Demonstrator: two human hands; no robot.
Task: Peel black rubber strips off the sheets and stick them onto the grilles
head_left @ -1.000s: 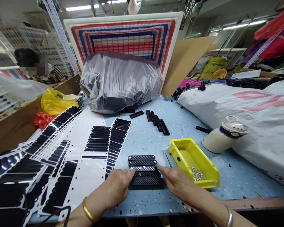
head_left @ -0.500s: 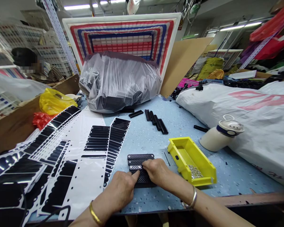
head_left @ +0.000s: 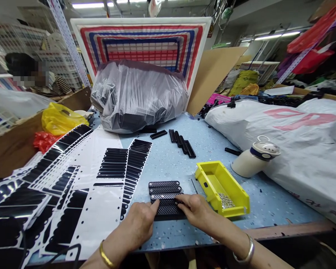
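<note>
Black strips (head_left: 168,203) lie parallel to the front edge of the desk (head_left: 168,237), between the left hand (head_left: 140,222), one finger extended, and the right hand (head_left: 198,211), fingertips bunched at their right ends, either grip indeterminable.

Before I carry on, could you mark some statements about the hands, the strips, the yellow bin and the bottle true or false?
1. The left hand and right hand both touch the dark lattice-patterned strips. True.
2. A thin dark rod lies between those strips and the yellow bin. True.
3. The yellow bin is empty. False: small shiny pieces lie in it.
4. The beige bottle is right of the yellow bin. True.
5. The gold bangle is on the right wrist. False: left wrist.
</note>
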